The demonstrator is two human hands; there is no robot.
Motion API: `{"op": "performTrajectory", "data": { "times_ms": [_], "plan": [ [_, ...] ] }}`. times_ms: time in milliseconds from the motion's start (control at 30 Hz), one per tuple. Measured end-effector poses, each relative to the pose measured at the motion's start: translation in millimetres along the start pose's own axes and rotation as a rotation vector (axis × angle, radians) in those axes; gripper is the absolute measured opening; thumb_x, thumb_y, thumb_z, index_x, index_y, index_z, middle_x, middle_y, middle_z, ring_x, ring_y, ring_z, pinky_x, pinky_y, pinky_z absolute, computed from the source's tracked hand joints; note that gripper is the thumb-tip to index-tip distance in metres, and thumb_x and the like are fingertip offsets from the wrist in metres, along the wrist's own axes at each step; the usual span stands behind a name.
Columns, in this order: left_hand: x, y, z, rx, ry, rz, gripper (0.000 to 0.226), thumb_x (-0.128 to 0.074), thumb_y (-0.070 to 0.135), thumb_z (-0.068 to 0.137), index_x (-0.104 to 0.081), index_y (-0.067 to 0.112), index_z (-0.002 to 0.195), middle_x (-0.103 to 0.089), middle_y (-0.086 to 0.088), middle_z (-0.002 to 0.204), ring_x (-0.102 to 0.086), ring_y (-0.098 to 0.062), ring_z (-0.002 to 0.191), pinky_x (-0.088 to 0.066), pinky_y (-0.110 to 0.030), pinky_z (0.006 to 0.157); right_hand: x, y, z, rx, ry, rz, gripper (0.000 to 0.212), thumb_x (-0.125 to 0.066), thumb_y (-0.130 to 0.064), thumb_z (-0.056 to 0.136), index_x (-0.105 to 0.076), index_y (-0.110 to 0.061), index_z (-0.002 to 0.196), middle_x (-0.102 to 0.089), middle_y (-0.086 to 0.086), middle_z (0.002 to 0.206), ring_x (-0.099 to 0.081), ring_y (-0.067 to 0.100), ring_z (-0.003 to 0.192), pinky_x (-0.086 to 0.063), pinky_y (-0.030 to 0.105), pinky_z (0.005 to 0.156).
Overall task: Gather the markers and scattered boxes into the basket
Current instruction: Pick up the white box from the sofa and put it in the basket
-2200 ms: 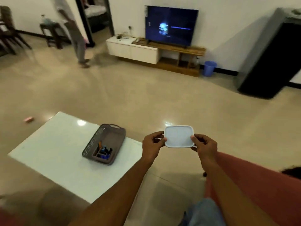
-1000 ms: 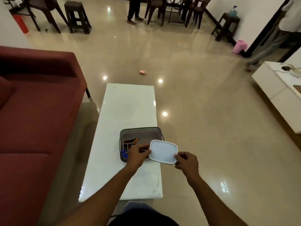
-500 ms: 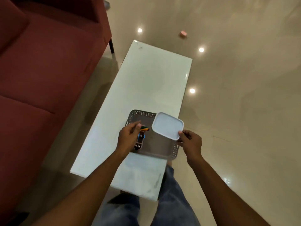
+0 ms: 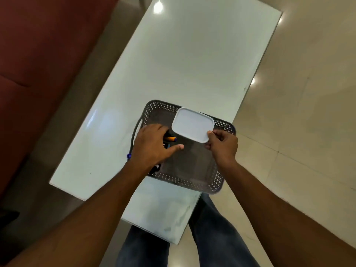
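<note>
Dim indoor light; ceiling-lamp glare spots on the glossy bench [image 4: 192,54] and floor [image 4: 308,93]; wide-angle edges bend, slightly soft.

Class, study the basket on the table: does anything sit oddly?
Yes. The basket overhangs the table edge at its near right corner, and a blue-capped marker pokes out past its left rim.

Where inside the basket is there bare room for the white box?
The basket floor is bare on its right half, between the markers and the right wall. The left side is crowded: markers under the left hand. The right hand holds the white box above.
</note>
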State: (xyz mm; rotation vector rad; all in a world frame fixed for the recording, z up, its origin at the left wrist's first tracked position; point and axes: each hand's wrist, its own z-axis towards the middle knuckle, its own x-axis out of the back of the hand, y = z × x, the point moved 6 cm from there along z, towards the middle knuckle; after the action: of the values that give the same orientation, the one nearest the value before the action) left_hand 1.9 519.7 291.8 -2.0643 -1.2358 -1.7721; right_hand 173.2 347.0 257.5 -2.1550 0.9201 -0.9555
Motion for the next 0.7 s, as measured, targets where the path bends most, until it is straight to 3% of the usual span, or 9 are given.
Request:
{"op": "performTrajectory", "data": {
  "times_ms": [100, 200, 267, 367, 400, 467, 533, 600, 700],
  "plan": [
    [-5, -4, -8, -0.016, 0.011, -0.076, 0.056, -0.056, 0.081, 0.074, -0.063, 0.030, 0.095, -0.065, 0.011, 0.094, -0.059, -0.010, 0.095, -0.048, -0.039, 0.099, -9, 6, 5, -0.020, -0.039, -0.004, 0.007, -0.073, -0.014, 0.096, -0.076, -0.009, 0.101, -0.077, 0.012, 0.092, -0.070, 0.017, 0.068, -0.064, 0.033, 0.068],
    [-11, -14, -13, -0.015, -0.062, -0.296, 0.051, -0.065, 0.071, 0.076, -0.066, 0.028, 0.102, -0.066, 0.011, 0.108, -0.055, -0.011, 0.125, -0.034, -0.042, 0.117, -23, 9, 10, -0.023, -0.092, -0.035, 0.013, -0.072, -0.012, 0.097, -0.077, -0.003, 0.105, -0.074, 0.011, 0.086, -0.068, 0.013, 0.067, -0.061, 0.029, 0.067],
    [-4, -23, -17, 0.030, 0.039, -0.418, 0.050, -0.068, 0.069, 0.078, -0.066, 0.028, 0.107, -0.065, 0.011, 0.118, -0.050, -0.010, 0.133, -0.037, -0.036, 0.116, -33, 8, 11, -0.023, -0.123, -0.033, 0.013, -0.071, -0.011, 0.097, -0.077, -0.003, 0.105, -0.072, 0.009, 0.083, -0.068, 0.011, 0.066, -0.062, 0.027, 0.066],
    [22, -45, -22, 0.280, 0.376, -0.495, 0.049, -0.061, 0.061, 0.089, -0.064, 0.023, 0.120, -0.060, 0.007, 0.127, -0.053, -0.010, 0.124, -0.044, -0.026, 0.103, -46, 4, 8, -0.005, -0.170, -0.049, 0.010, -0.071, -0.012, 0.098, -0.076, -0.006, 0.103, -0.072, 0.005, 0.079, -0.067, 0.007, 0.063, -0.064, 0.029, 0.068],
    [23, -57, -22, 0.402, 0.405, -0.527, 0.050, -0.055, 0.058, 0.094, -0.061, 0.022, 0.128, -0.058, 0.005, 0.134, -0.051, -0.011, 0.128, -0.042, -0.026, 0.105, -50, 5, 7, -0.003, -0.178, -0.052, 0.010, -0.071, -0.012, 0.098, -0.076, -0.005, 0.104, -0.072, 0.004, 0.078, -0.066, 0.007, 0.062, -0.065, 0.029, 0.068],
    [15, -74, -15, 0.613, 0.280, -0.605, 0.053, -0.043, 0.054, 0.100, -0.053, 0.020, 0.140, -0.052, 0.000, 0.147, -0.046, -0.017, 0.137, -0.037, -0.031, 0.112, -56, 6, 7, -0.005, -0.173, -0.060, 0.013, -0.072, -0.012, 0.098, -0.076, -0.003, 0.106, -0.072, 0.005, 0.078, -0.067, 0.010, 0.063, -0.066, 0.032, 0.070],
    [3, -79, -7, 0.650, 0.120, -0.681, 0.049, -0.034, 0.052, 0.103, -0.061, 0.018, 0.126, -0.063, -0.005, 0.132, -0.057, -0.023, 0.124, -0.045, -0.038, 0.103, -64, 6, 10, -0.009, -0.178, -0.066, 0.013, -0.073, -0.012, 0.097, -0.076, -0.003, 0.104, -0.072, 0.006, 0.077, -0.067, 0.013, 0.064, -0.066, 0.036, 0.071],
    [0, -78, -3, 0.638, 0.052, -0.694, 0.044, -0.030, 0.049, 0.105, -0.062, 0.020, 0.097, -0.069, -0.002, 0.101, -0.062, -0.020, 0.098, -0.044, -0.033, 0.081, -74, 3, 10, -0.012, -0.198, -0.074, 0.011, -0.073, -0.012, 0.097, -0.076, -0.003, 0.102, -0.071, 0.006, 0.074, -0.066, 0.014, 0.063, -0.065, 0.036, 0.070],
    [-3, -77, 0, 0.649, 0.047, -0.739, 0.048, -0.028, 0.051, 0.105, -0.062, 0.020, 0.095, -0.066, -0.001, 0.095, -0.060, -0.018, 0.093, -0.040, -0.030, 0.075, -92, -4, 11, -0.013, -0.229, -0.089, 0.013, -0.073, -0.012, 0.097, -0.075, 0.001, 0.101, -0.068, 0.007, 0.070, -0.064, 0.013, 0.058, -0.063, 0.032, 0.065]
  ]
}}
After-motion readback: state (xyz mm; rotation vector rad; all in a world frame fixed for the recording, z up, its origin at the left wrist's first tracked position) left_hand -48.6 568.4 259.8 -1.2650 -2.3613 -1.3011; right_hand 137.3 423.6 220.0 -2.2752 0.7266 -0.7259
